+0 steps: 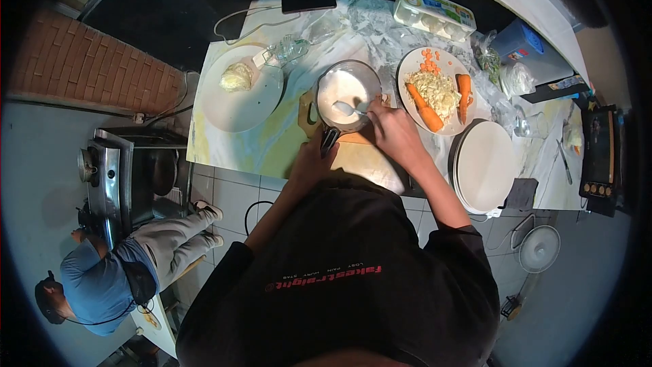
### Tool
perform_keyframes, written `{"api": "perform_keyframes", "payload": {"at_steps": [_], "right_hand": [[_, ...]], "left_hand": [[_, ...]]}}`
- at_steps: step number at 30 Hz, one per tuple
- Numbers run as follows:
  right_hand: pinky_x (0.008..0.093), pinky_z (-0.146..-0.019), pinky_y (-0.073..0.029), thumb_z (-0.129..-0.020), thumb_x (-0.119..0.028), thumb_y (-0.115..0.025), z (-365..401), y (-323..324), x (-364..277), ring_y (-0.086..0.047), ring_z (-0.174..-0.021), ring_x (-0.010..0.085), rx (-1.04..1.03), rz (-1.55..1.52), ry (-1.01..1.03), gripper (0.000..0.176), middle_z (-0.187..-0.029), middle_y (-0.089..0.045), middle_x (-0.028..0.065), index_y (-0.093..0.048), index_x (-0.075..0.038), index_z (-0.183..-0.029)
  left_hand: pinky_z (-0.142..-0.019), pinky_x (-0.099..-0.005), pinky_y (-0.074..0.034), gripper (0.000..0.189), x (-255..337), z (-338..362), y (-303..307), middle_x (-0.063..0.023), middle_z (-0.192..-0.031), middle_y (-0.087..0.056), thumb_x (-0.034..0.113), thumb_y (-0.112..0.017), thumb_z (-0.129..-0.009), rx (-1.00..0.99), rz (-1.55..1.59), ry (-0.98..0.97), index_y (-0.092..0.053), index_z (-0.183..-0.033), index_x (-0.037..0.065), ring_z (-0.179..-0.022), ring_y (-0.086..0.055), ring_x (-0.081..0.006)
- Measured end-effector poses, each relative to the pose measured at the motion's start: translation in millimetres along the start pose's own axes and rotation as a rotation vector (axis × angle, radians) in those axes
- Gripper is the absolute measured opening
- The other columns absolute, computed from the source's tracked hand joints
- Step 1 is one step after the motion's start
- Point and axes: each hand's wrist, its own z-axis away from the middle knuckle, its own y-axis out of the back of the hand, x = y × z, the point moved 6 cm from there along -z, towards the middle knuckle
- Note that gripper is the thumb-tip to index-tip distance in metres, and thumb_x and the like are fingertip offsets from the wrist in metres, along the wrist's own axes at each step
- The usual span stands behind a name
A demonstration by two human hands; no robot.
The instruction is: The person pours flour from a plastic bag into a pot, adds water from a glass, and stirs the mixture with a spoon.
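My left hand (316,159) is closed around the black handle (329,138) of a saucepan (376,79). A creamy white liquid (335,87) lies in the pan. Closed on a metal spoon (344,107), my right hand (394,132) hangs over the pan's near right rim, with the spoon's bowl in the liquid. Beneath the pan is a wooden board (307,110), partly hidden. To the right, a white plate (407,66) carries a pale shredded heap (435,92), two carrots (428,116) and small diced carrot pieces (429,62).
At left, a large white plate (224,112) bears a pale wrapped lump (236,77). Stacked plates (485,166) stand near the right front edge. An egg carton (435,12) and a phone (309,3) lie at the back. Another person (109,275) is by a stove (109,177) at left.
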Motion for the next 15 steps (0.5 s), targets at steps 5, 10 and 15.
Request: {"api": "perform_keyframes", "payload": {"at_steps": [5,10,15], "right_hand": [[0.0504,-0.063,-0.052,-0.090,-0.005,-0.058,-3,-12,15,-0.065,-0.071,0.0430,0.037,0.220,0.006,0.014,-0.075,-0.065,0.0236,-0.056,-0.001,-0.103],[0.0507,-0.063,-0.052,-0.091,-0.007,-0.057,6,-10,17,-0.064,-0.069,0.0436,-0.020,0.226,-0.230,0.015,-0.071,-0.065,0.0246,-0.060,0.002,-0.103],[0.0504,-0.063,-0.050,-0.091,-0.009,-0.057,12,-23,23,-0.061,-0.068,0.0465,-0.023,-0.028,-0.149,0.016,-0.071,-0.061,0.0294,-0.065,0.005,-0.092]], "left_hand": [[-0.071,-0.0467,-0.054,0.043,2,1,-1,-0.0242,-0.089,-0.069,0.028,-0.067,-0.091,-0.018,0.041,0.001,-0.054,-0.120,-0.001,-0.085,-0.069,-0.0413],[-0.070,-0.0456,-0.053,0.042,7,3,2,-0.0245,-0.088,-0.069,0.028,-0.067,-0.092,-0.009,0.060,-0.008,-0.054,-0.119,-0.002,-0.084,-0.069,-0.0414],[-0.068,-0.0449,-0.053,0.040,3,3,-6,-0.0248,-0.086,-0.068,0.027,-0.066,-0.092,-0.004,0.070,-0.030,-0.054,-0.118,-0.002,-0.083,-0.069,-0.0412]]}}
